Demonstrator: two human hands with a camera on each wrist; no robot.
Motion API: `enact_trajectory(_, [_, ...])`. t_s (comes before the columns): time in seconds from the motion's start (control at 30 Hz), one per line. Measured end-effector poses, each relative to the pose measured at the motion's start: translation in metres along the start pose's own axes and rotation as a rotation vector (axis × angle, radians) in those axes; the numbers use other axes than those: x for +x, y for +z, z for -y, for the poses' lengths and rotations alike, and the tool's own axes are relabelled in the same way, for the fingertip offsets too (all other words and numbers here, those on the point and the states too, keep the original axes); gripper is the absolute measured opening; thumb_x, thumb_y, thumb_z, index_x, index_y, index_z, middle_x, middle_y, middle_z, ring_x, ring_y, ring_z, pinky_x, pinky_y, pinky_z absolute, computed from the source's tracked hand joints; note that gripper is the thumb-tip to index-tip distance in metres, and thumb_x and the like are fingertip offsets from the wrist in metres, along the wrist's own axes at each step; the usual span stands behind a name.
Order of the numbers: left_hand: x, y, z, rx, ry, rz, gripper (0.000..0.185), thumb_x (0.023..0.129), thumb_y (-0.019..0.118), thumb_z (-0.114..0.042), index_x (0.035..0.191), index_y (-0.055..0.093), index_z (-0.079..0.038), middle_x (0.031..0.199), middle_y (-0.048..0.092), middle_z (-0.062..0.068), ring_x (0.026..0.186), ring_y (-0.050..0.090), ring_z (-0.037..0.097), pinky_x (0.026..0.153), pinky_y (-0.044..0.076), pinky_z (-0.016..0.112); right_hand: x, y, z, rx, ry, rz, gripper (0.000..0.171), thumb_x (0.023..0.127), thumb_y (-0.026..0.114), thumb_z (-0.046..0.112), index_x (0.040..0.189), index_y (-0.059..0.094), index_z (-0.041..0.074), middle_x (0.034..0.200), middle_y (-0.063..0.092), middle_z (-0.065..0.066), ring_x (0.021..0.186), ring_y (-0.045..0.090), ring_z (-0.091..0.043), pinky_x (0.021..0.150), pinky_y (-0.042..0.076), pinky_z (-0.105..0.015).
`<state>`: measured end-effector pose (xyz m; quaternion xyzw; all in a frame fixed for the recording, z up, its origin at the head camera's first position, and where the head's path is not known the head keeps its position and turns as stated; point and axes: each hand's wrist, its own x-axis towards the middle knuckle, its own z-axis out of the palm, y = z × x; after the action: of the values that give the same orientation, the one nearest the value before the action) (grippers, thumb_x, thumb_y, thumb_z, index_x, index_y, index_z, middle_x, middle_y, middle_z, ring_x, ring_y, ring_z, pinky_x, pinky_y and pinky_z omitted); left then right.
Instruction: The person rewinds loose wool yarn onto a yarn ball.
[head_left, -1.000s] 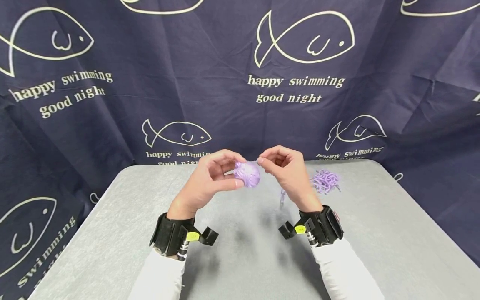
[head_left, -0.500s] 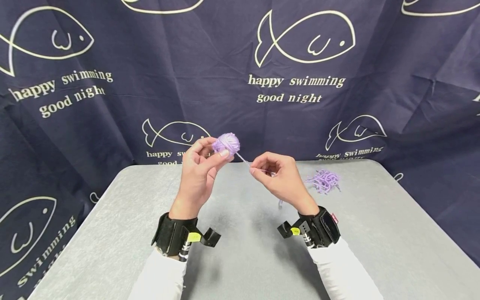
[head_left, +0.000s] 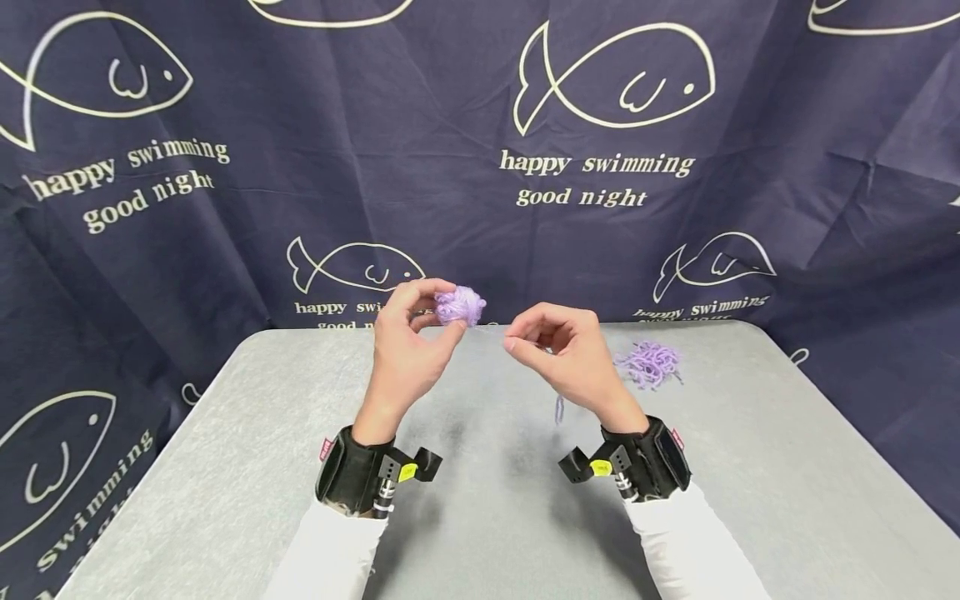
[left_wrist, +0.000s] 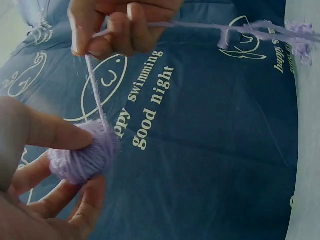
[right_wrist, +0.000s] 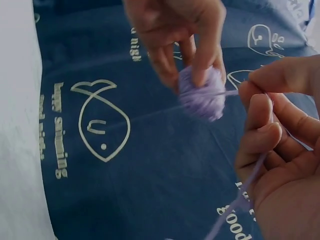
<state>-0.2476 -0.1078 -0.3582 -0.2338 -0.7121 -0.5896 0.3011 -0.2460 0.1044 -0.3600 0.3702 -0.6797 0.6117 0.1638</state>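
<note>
Yarn ball (head_left: 460,305), purple, sits clamped in the left hand (head_left: 405,354) grip above the surface (head_left: 225,467); the right hand (head_left: 566,358) pinches its strand (left_wrist: 95,92). Loose yarn (head_left: 648,362) lies near the far right edge.

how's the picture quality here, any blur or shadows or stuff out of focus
Head view: sharp and evenly lit, soft shadows of the arms on the table, no glare. Left wrist view: the left hand is blurred up close, the yarn ball soft. Right wrist view: the right hand and ball are slightly soft, the cloth print clearer.
</note>
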Motion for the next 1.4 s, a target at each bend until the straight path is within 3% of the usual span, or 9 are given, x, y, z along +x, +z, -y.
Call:
enact_trajectory(0.17, [-0.001,-0.001,0.003,0.125,0.04,0.125,0.036,0.075,0.071,0.013,0.108,0.072,-0.002,0.107,0.065,0.01,0.094,0.063,0.019,0.083,0.059,0.032,0.001,-0.004,0.003,0.144,0.05,-0.075,0.008,0.086,0.072,-0.007,0.09,0.073,0.0,0.075,0.067,-0.005,0.061,0.054,-0.013,0.053,0.045,-0.023])
enact_trajectory(0.3, [-0.002,-0.004,0.002,0.12,0.044,0.27,0.037,0.074,0.069,0.015,0.105,0.074,-0.005,0.105,0.067,0.006,0.094,0.064,0.018,0.083,0.059,0.034,0.002,-0.006,0.003,0.325,0.085,-0.149,0.021,0.086,0.066,-0.013,0.088,0.074,0.006,0.075,0.068,-0.004,0.059,0.051,-0.013,0.053,0.042,-0.022])
enact_trajectory(0.43, [-0.001,-0.006,0.0,0.012,0.017,0.423,0.038,0.075,0.067,0.017,0.105,0.073,-0.005,0.106,0.068,0.004,0.096,0.064,0.018,0.084,0.059,0.035,0.004,-0.007,0.003,0.505,0.143,-0.235,0.027,0.087,0.058,-0.016,0.086,0.073,0.006,0.076,0.069,-0.005,0.06,0.053,-0.012,0.054,0.043,-0.018])
enact_trajectory(0.57, [-0.001,-0.007,-0.003,-0.165,-0.006,0.571,0.037,0.076,0.068,0.018,0.108,0.071,-0.001,0.107,0.069,0.007,0.099,0.065,0.022,0.087,0.058,0.037,0.005,-0.009,0.004,0.607,0.212,-0.306,0.025,0.09,0.057,-0.014,0.086,0.072,0.006,0.078,0.068,-0.005,0.066,0.058,-0.012,0.059,0.048,-0.017])
enact_trajectory(0.7, [0.0,-0.01,-0.008,-0.351,-0.037,0.652,0.034,0.078,0.069,0.018,0.109,0.066,0.006,0.111,0.066,0.013,0.101,0.064,0.024,0.091,0.057,0.039,0.006,-0.011,0.002,0.655,0.26,-0.327,0.023,0.092,0.058,-0.012,0.085,0.072,0.005,0.08,0.067,-0.005,0.068,0.058,-0.012,0.06,0.048,-0.016])
enact_trajectory(0.87, [-0.001,-0.011,-0.012,-0.555,-0.068,0.62,0.037,0.076,0.07,0.021,0.11,0.063,0.007,0.113,0.064,0.011,0.1,0.064,0.021,0.09,0.057,0.035,0.006,-0.009,-0.003,0.582,0.302,-0.302,0.025,0.092,0.059,-0.012,0.086,0.073,0.008,0.079,0.069,-0.003,0.064,0.057,-0.011,0.058,0.047,-0.017])
enact_trajectory(1.0, [-0.001,-0.01,-0.015,-0.662,-0.079,0.54,0.043,0.076,0.071,0.021,0.11,0.066,-0.004,0.114,0.065,0.009,0.1,0.065,0.02,0.09,0.057,0.032,0.005,-0.006,-0.007,0.372,0.272,-0.242,0.009,0.089,0.068,-0.008,0.09,0.072,0.0,0.076,0.069,-0.002,0.061,0.054,-0.011,0.055,0.044,-0.019])
enact_trajectory(1.2, [0.0,-0.006,-0.018,-0.727,-0.106,0.32,0.046,0.074,0.067,0.023,0.109,0.067,-0.008,0.11,0.067,0.006,0.098,0.065,0.018,0.084,0.058,0.028,0.002,-0.002,-0.012,0.014,0.169,-0.109,0.006,0.087,0.074,-0.002,0.093,0.072,-0.004,0.074,0.066,-0.003,0.061,0.054,-0.011,0.052,0.042,-0.021])
enact_trajectory(1.4, [0.003,-0.002,-0.016,-0.735,-0.186,0.079,0.041,0.077,0.064,0.022,0.103,0.066,-0.009,0.102,0.067,0.005,0.091,0.066,0.017,0.078,0.058,0.024,-0.001,0.004,-0.01,-0.107,0.073,0.01,0.004,0.088,0.074,0.001,0.092,0.073,0.002,0.076,0.065,-0.004,0.063,0.055,-0.015,0.054,0.047,-0.023])
